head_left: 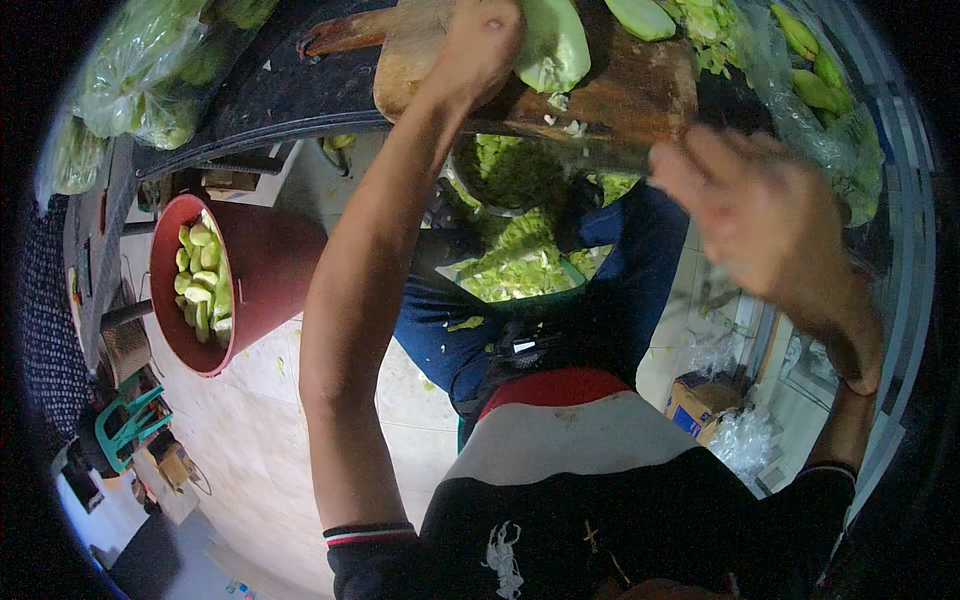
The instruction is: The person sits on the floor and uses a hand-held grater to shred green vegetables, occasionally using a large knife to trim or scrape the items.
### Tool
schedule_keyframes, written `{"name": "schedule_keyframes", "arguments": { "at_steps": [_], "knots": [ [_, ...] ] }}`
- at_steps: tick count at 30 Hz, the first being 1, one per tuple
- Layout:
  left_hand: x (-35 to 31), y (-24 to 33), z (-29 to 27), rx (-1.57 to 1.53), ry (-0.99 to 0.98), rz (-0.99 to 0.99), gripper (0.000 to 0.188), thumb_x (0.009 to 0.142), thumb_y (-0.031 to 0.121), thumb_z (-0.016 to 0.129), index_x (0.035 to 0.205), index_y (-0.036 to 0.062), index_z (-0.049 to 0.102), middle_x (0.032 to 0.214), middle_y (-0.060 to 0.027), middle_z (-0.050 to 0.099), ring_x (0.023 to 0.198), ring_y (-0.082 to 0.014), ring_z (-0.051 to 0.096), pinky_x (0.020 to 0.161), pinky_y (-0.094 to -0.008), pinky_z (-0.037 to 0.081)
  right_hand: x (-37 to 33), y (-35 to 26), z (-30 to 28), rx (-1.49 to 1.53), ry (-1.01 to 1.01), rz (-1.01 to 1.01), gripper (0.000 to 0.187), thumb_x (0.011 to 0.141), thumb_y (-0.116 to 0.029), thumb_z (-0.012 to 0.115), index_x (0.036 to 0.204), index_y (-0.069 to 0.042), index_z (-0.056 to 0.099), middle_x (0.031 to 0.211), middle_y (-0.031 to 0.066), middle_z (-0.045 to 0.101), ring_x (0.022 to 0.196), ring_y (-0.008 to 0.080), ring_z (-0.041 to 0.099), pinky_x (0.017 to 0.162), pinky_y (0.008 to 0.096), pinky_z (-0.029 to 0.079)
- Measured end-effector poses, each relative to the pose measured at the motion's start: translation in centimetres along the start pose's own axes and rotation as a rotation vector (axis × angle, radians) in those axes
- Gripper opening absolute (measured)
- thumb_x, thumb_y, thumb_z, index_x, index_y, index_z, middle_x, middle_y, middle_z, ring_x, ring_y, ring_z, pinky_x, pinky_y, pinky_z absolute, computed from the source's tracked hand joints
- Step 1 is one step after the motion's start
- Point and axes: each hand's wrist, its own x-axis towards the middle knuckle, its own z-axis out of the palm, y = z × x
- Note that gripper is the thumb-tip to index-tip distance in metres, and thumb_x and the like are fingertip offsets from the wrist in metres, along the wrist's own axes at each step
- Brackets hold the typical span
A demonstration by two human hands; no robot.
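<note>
A large pale-green peeled vegetable (556, 48), its kind unclear, lies on a wooden chopping board (640, 95) at the top of the head view. My left hand (484, 45) grips it from its left side; the fingertips are hidden. To the right of the board's front edge, my right hand (745, 200) is smeared by motion. A faint grey streak, seemingly a knife blade (615, 157), runs left from its closed fingers. Small pale shreds lie on the board in front of the vegetable. Another pale-green piece (642, 17) rests at the board's far right.
Below the board, a pot (462, 190) and a green tub (575, 285) hold chopped green bits between my knees. A red bucket (265, 260) of peeled pale-green pieces stands left. Plastic bags of green produce (150, 75) sit at far left and right. A cardboard box (700, 400) is on the floor.
</note>
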Motion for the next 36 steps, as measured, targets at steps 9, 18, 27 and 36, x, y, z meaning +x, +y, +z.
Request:
{"name": "schedule_keyframes", "arguments": {
  "at_steps": [9,18,27,36],
  "knots": [
    [-0.2,2.9,0.1,0.483,0.075,0.157,0.063,0.097,0.046,0.021,0.136,-0.0001,0.039,0.136,-0.0224,0.043,0.126,-0.0384,0.039,0.11,-0.0444,0.019,1.7,1.8,-0.8,0.131,0.251,0.258,0.016,0.086,-0.009,0.06,0.1,-0.002,0.059,0.09,0.0127,0.066,0.081,0.0275,0.065,0.067,0.038,0.052],
    [0.0,4.8,0.3,0.505,0.069,-0.04,0.06,0.097,0.04,0.019,0.134,-0.0009,0.042,0.135,-0.0244,0.044,0.126,-0.0392,0.04,0.108,-0.047,0.023,0.8,0.2,-2.8,-0.01,-0.041,0.099,0.03,0.081,-0.001,0.056,0.11,-0.008,0.057,0.089,0.0098,0.059,0.077,0.0255,0.062,0.065,0.0369,0.051],
    [-0.3,3.5,-0.3,0.445,0.01,0.064,0.063,0.098,0.043,0.019,0.142,-0.0013,0.029,0.148,-0.0181,0.031,0.138,-0.0313,0.026,0.111,-0.0434,0.015,1.5,-0.4,-2.1,-0.197,0.009,0.013,0.016,0.085,-0.009,0.053,0.1,-0.008,0.057,0.081,0.0051,0.049,0.08,0.0183,0.055,0.069,0.0303,0.049],
    [0.4,4.8,0.7,0.38,-0.003,-0.069,0.056,0.094,0.027,0.02,0.143,-0.001,0.028,0.145,-0.0215,0.034,0.136,-0.0335,0.029,0.114,-0.0398,0.009,1.6,4.1,2.0,0.143,0.232,0.247,0.031,0.089,-0.013,0.058,0.118,-0.004,0.052,0.091,0.0142,0.066,0.078,0.032,0.065,0.067,0.0393,0.052]
  ]
}}
